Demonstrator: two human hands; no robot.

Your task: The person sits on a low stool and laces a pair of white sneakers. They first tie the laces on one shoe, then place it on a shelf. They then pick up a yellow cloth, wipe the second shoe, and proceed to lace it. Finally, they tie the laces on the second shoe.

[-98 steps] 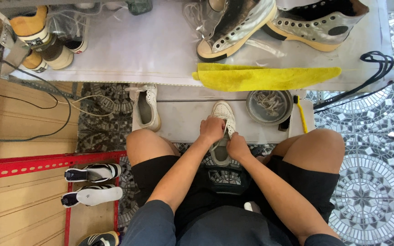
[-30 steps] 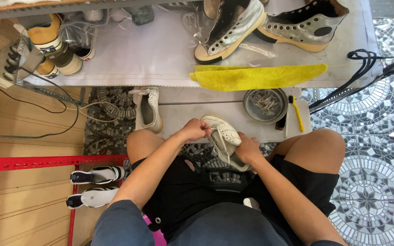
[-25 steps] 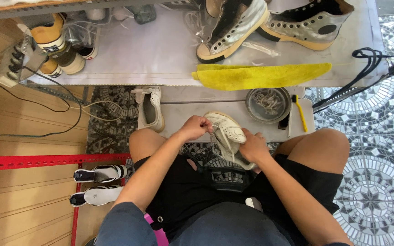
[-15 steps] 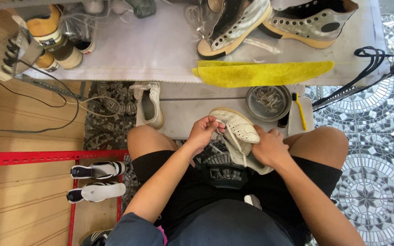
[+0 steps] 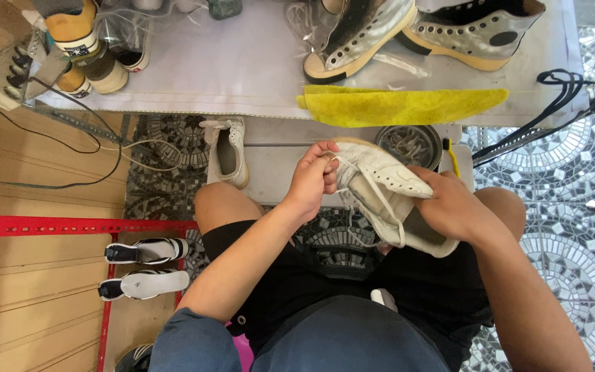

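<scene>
Raised, white sneaker [image 5: 387, 196] now sits between both hands' fingers [image 5: 321, 165].

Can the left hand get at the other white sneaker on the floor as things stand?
Probably yes, once it lets go: the left hand is pinching the lace of the held white sneaker, and the other white sneaker lies just beyond the left knee with nothing between them.

Around the yellow cloth [image 5: 404, 105] I see two silver high-top sneakers [image 5: 359, 34] just behind it, a round bowl [image 5: 411, 145] just below, a lone white shoe [image 5: 227, 150] to its left, and black cables [image 5: 559, 103] off right.
</scene>
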